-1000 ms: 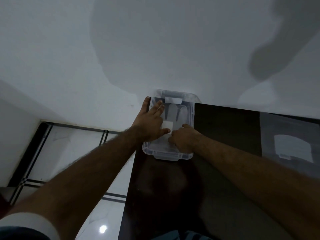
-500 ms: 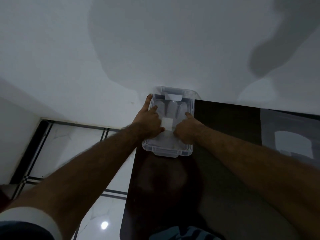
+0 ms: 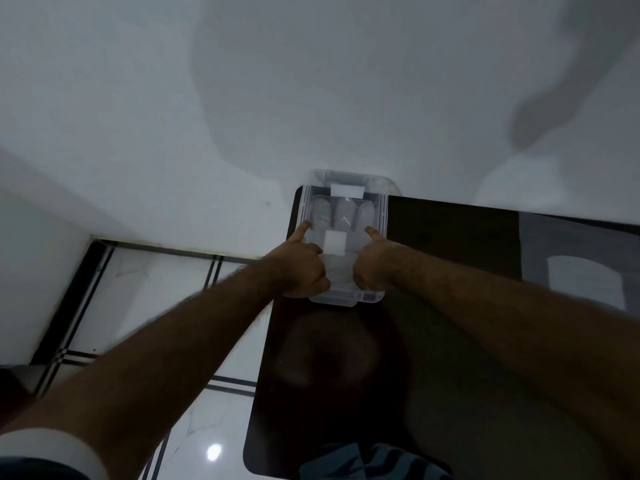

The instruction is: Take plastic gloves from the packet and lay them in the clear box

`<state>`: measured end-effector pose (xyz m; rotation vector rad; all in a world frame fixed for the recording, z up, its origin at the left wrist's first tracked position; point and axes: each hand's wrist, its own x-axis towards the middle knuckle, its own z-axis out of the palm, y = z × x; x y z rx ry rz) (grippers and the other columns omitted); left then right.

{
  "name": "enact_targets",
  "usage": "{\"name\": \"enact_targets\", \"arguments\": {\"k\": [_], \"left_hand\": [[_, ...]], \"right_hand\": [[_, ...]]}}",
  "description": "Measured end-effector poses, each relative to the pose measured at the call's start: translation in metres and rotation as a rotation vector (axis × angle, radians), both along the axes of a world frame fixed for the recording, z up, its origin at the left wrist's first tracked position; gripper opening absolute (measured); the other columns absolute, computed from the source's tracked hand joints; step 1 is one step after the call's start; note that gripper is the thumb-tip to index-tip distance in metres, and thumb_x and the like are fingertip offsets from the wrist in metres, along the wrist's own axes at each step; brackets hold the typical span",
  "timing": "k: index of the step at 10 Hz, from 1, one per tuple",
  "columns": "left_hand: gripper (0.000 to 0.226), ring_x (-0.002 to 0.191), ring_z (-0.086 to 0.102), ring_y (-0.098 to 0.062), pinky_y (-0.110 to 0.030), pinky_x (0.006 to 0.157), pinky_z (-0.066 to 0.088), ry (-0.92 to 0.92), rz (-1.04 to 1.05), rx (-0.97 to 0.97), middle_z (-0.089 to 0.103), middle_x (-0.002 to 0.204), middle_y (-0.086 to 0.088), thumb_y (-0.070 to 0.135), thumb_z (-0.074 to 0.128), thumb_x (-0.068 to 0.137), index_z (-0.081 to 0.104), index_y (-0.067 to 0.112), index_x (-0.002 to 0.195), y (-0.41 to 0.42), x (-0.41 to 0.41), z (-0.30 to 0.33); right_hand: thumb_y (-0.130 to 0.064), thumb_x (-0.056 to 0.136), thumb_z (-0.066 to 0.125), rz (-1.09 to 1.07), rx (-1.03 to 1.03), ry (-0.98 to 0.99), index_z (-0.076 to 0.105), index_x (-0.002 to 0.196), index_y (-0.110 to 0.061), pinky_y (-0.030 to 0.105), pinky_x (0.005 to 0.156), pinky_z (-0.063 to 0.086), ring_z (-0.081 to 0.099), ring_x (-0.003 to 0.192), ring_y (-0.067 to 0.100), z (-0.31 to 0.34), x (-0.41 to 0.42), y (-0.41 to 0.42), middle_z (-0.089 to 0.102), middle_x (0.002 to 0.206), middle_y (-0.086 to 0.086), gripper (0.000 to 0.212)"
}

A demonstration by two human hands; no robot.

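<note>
Dark glossy desk (image 3: 450,341) against plain white wall (image 3: 311,81). Left hand (image 3: 298,268) and right hand (image 3: 375,265) inside clear box (image 3: 346,298), fists curled, index fingers extended, pressing plastic gloves (image 3: 341,216) flat. Box at desk's far left corner, touching wall. Left of desk: white tiled floor (image 3: 138,289), dark border lines.

Both bare forearms extend from the lower corners of the frame and converge at its centre. The left hand (image 3: 300,268) is loosely fisted, knuckles up, index finger (image 3: 302,229) extended straight toward the top of the frame. The right hand (image 3: 374,265) mirrors it just beside, apart from the left, fingers curled under and index finger (image 3: 373,233) likewise pointed forward.
</note>
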<state>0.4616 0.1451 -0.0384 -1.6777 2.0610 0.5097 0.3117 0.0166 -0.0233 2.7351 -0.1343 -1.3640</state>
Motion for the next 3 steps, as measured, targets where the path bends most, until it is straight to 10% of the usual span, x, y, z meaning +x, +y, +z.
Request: {"name": "enact_targets", "arguments": {"k": [3], "left_hand": [[0.073,0.147,0.052,-0.024,-0.063,0.127,-0.012,0.094,0.057,-0.361,0.080,0.115,0.007,0.055,0.015,0.101,0.081,0.026,0.115,0.019,0.000,0.023]], "right_hand": [[-0.026,0.101,0.061,-0.016,0.040,-0.493,0.058,0.142,-0.030,0.059,0.128,0.001,0.054,0.139,0.022,0.013,-0.046,-0.014,0.066,0.140,0.000,0.042]]}}
